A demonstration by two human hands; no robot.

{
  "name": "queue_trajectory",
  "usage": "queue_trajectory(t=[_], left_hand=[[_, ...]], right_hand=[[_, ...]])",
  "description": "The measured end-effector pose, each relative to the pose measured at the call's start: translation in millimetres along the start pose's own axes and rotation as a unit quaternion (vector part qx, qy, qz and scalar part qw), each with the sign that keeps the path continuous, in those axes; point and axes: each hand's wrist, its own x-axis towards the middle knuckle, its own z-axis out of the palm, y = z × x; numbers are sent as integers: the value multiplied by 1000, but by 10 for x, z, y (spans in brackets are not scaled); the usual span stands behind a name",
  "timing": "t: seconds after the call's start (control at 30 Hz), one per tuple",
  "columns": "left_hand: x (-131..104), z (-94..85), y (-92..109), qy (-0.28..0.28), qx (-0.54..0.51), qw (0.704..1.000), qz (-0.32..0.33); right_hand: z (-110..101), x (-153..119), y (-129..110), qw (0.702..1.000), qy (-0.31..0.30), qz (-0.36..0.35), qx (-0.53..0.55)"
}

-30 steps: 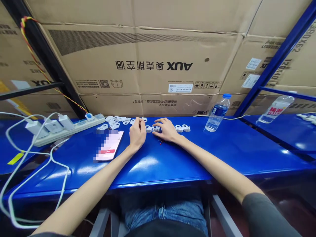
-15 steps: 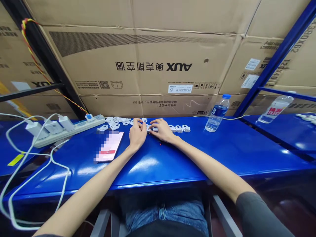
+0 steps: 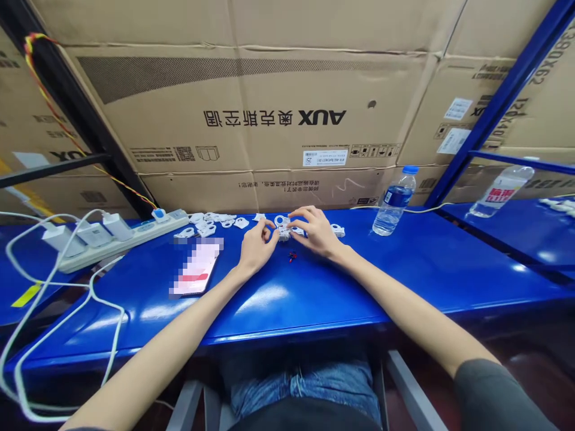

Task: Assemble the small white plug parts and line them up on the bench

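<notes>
Small white ring-topped plastic pieces [image 3: 283,230] stand in a short row at the back of the blue table. My left hand [image 3: 257,244] is at the row's left end, thumb and index finger curved and a little apart, fingertips beside a piece. Over the row, my right hand [image 3: 318,233] has its thumb and fingers around another white plastic piece [image 3: 297,230], partly hidden by them. One more white piece [image 3: 338,230] shows past my right hand. Tiny red and dark bits [image 3: 293,257] lie in front of the row.
Loose white pieces [image 3: 206,227] lie at the back left, behind a phone [image 3: 197,269]. A power strip [image 3: 130,240] with chargers and white cables [image 3: 122,323] occupies the left. A water bottle [image 3: 394,202] stands right; cardboard [image 3: 269,78] backs the table.
My right hand has moved right along the row and its fingers have spread more. My left hand has shifted slightly right. More of the red bits and a ring-topped piece between the hands now show.
</notes>
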Motion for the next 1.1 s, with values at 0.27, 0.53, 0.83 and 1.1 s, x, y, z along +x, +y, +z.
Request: queue_trajectory(t=[0.27,0.53,0.83,1.1], left_hand=[[-11,3,-3,9,2,1000,26],[-4,18,-13,0,-3,1000,24],[-39,13,81,-105,-29,992,65],[-66,11,39,-203,-12,973,111]], right_hand=[[5,26,9,997,11,-56,-48],[-6,32,-23,997,-12,-64,-46],[69,-12,167,998,-35,-7,-54],[83,-48,239,998,-36,38,-39]])
